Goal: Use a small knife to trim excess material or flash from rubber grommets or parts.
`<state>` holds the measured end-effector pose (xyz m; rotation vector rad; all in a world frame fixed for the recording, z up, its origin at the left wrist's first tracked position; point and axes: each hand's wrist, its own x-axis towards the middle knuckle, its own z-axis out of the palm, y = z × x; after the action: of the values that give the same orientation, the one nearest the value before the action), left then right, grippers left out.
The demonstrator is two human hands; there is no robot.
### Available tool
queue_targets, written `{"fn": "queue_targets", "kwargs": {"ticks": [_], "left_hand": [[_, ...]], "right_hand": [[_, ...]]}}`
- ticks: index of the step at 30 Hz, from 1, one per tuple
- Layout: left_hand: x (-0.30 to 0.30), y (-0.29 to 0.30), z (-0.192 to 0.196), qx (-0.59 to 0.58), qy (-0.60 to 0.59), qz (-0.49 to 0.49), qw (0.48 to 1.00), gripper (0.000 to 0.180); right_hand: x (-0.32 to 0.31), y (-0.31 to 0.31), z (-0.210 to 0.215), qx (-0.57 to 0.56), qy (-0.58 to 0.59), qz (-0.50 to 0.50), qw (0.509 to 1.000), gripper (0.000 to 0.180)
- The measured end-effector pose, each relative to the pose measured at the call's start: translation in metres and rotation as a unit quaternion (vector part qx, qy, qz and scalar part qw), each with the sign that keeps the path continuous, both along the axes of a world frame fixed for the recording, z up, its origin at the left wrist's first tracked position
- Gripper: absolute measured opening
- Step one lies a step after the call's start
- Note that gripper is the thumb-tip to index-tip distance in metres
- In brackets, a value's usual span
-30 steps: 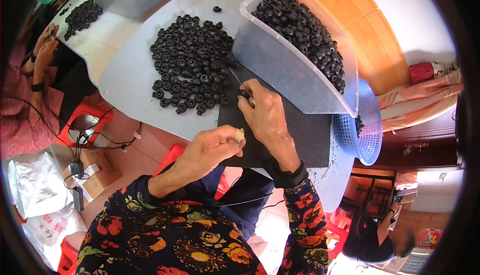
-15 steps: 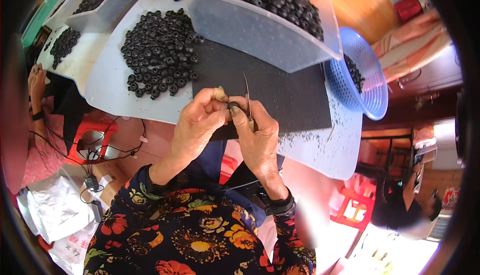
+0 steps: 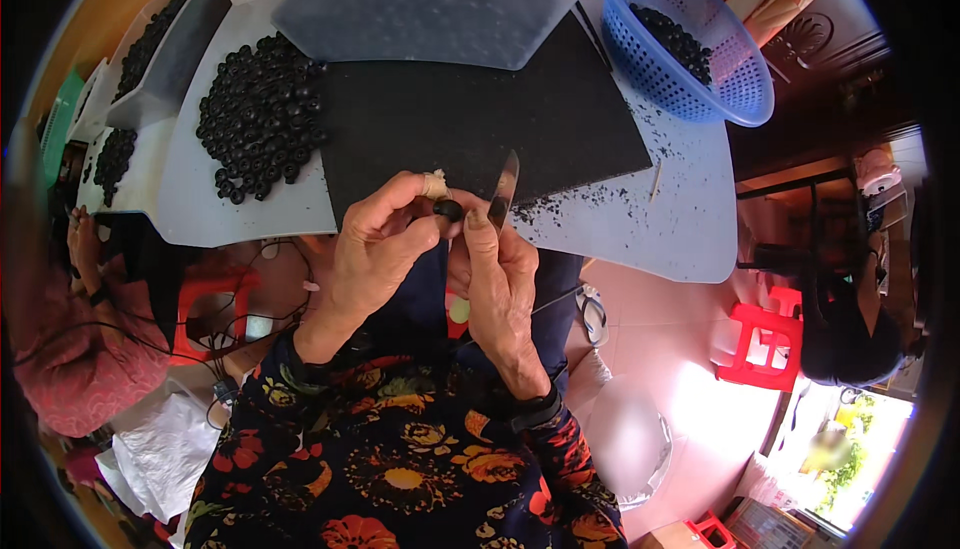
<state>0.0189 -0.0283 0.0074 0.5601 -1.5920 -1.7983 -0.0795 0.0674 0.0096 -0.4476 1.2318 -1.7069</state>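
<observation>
My left hand (image 3: 375, 249) pinches a small black ring-shaped part (image 3: 448, 210) between thumb and fingers; one fingertip wears a pale wrap. My right hand (image 3: 500, 284) grips a thin metal blade (image 3: 504, 189) that points up, right beside the part. Both hands meet just over the near edge of a black mat (image 3: 480, 114) on the pale table (image 3: 660, 219). A heap of the same black parts (image 3: 258, 114) lies left of the mat.
A clear bin (image 3: 430, 9) full of black parts stands behind the mat. A blue basket (image 3: 690, 39) with parts sits at the back right, another bin (image 3: 165, 49) at the left. Black crumbs dot the table. Another person (image 3: 70, 329) sits left. Red stools (image 3: 765, 344) stand on the floor.
My hands came back from the heap toward my body and joined. The left hand now holds a black part against the blade. The view tilted, shifting the bins upward.
</observation>
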Motion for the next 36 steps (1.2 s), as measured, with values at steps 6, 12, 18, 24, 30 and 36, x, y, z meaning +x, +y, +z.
{"fn": "queue_targets", "kwargs": {"ticks": [6,12,18,24,30,36], "left_hand": [[0.003,0.000,-0.003,-0.042,-0.013,-0.029,0.999,0.032],[0.002,0.001,0.001,0.098,0.010,-0.046,0.994,0.030],[0.001,0.000,0.000,0.123,0.016,-0.064,0.990,0.027],[0.002,-0.004,-0.001,0.090,-0.019,-0.073,0.993,0.025],[-0.001,-0.004,0.001,0.145,0.036,-0.084,0.985,0.024],[0.001,-0.007,-0.001,0.191,0.053,-0.102,0.975,0.024]], "right_hand": [[0.002,-0.001,0.002,0.003,-0.018,-0.035,0.999,0.022],[-0.002,0.004,-0.001,-0.035,-0.017,-0.027,0.999,0.019],[-0.001,0.005,-0.005,-0.037,0.180,-0.061,0.981,0.016],[-0.005,0.007,0.002,-0.006,0.342,-0.076,0.937,0.016],[-0.009,0.009,-0.003,0.060,0.360,-0.087,0.927,0.011],[-0.007,0.010,-0.013,0.030,0.447,-0.051,0.893,0.009]]}}
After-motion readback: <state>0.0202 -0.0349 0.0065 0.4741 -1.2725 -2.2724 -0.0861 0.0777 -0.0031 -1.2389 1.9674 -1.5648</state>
